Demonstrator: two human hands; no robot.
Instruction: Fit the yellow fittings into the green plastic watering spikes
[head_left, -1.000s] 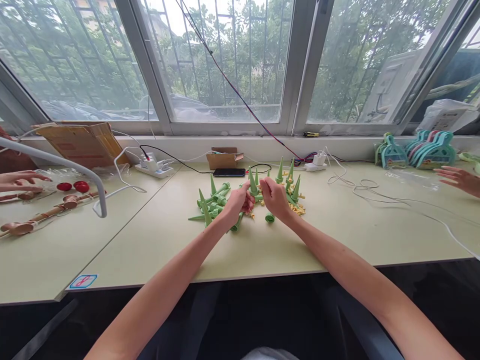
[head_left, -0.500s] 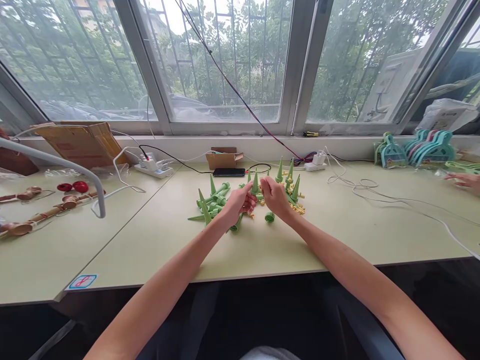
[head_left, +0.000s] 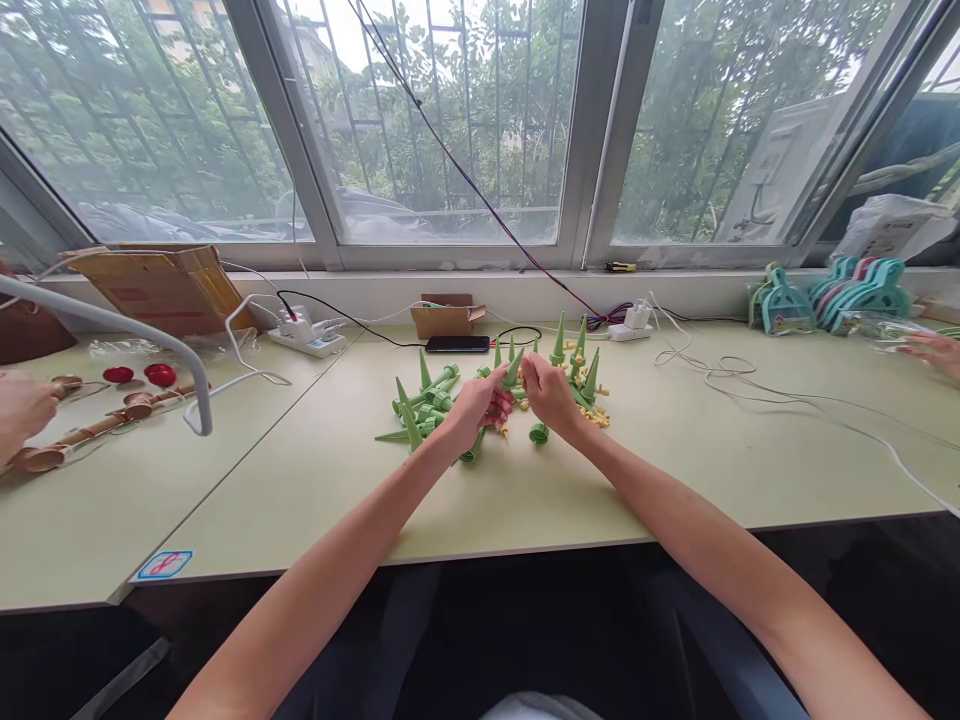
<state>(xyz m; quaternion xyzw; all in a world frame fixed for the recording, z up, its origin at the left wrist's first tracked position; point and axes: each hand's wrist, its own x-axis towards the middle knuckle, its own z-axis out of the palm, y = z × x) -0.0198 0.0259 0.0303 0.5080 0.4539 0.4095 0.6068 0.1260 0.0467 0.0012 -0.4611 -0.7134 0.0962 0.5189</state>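
Note:
My left hand (head_left: pixel 480 402) is closed around a green plastic cone (head_left: pixel 514 372), whose pointed tip rises above the fingers. Close beside it, my right hand (head_left: pixel 550 390) has its fingers curled in a pinch, and what they hold is hidden. To the left lies a heap of green cone parts (head_left: pixel 431 402), some upright and some on their sides. More green cones (head_left: pixel 579 350) stand behind and right of my right hand, among small yellow pieces (head_left: pixel 594 414). One short green part (head_left: pixel 538 434) lies just below my hands.
A phone (head_left: pixel 457 344) lies before a small cardboard box (head_left: pixel 448 318). Power strips (head_left: pixel 309 340) and loose white cables (head_left: pixel 731 372) run along the back. Wooden sticks (head_left: pixel 97 428) are at left, teal plastic items (head_left: pixel 862 295) at right. Other people's hands (head_left: pixel 22 410) show at both edges.
The green cone in my left hand has tilted to the right. Another person's hand has come into view at the left edge; the one at right has shifted slightly.

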